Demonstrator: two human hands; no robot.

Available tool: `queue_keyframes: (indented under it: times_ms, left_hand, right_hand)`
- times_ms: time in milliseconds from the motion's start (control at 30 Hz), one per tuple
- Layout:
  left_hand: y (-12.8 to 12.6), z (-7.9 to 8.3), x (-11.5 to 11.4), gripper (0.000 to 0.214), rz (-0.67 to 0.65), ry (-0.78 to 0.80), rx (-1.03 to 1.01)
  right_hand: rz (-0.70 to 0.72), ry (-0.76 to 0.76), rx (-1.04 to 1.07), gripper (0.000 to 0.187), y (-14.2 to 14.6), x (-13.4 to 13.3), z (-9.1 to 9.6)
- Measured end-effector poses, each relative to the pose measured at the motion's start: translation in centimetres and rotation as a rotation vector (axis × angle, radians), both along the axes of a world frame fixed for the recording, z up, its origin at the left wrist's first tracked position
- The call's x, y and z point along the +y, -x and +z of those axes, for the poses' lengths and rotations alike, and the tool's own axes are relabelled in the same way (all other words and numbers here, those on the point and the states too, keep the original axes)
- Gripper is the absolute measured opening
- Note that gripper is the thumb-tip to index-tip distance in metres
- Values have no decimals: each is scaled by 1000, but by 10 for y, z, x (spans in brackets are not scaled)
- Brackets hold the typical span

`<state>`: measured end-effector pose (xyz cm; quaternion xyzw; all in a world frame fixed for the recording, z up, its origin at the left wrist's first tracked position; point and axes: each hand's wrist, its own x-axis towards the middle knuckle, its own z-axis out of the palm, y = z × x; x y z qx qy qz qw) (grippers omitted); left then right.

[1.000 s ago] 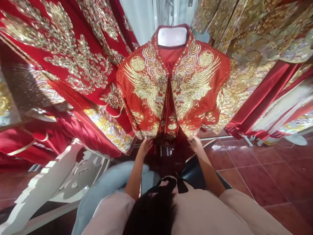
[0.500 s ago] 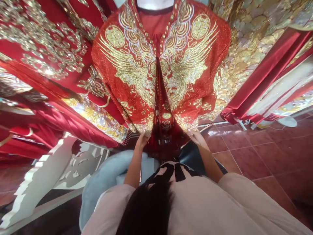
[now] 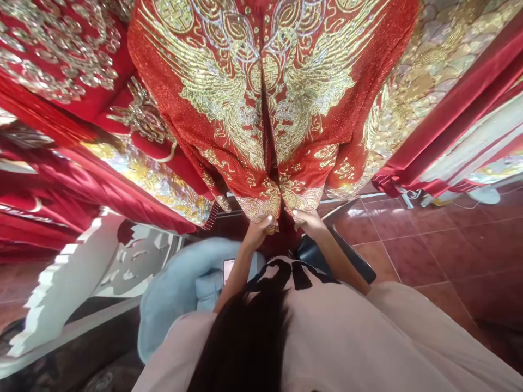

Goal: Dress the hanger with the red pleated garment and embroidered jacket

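Note:
A red jacket (image 3: 269,92) thick with gold embroidery hangs straight in front of me, its two front panels meeting along a centre slit. My left hand (image 3: 258,231) pinches the bottom hem of the left panel. My right hand (image 3: 308,220) grips the hem of the right panel beside it. The two hems are drawn close together at the bottom middle. My dark hair and pale top fill the lower part of the view.
More red and gold garments (image 3: 61,71) hang at the left and upper right (image 3: 433,71). A pale blue cushion (image 3: 180,283) lies under my left arm, a white carved panel (image 3: 81,272) leans at the left, and red floor tiles (image 3: 429,245) spread to the right.
My hands were apart at the outer corners of the hem; they have come together at the centre, closing the jacket front. The view has moved nearer and lower.

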<state>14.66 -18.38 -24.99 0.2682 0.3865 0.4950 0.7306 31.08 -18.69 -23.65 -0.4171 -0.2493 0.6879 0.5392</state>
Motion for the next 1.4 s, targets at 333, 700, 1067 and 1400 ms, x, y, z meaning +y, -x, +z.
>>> queue_keyframes:
  times_ms: [333, 700, 1067, 1400]
  left_hand:
    - [-38, 21, -11, 24, 257, -1, -120]
    - [-49, 23, -4, 34, 269, 35, -115]
    - [-50, 21, -4, 28, 339, -47, -96]
    - [-45, 10, 5, 21, 343, -62, 5]
  right_hand:
    - [-165, -70, 22, 47, 15, -8, 24]
    - [-215, -71, 27, 41, 19, -10, 34]
    - [-268, -64, -23, 40, 20, -7, 32]
    - [-299, 17, -10, 39, 29, -5, 30]
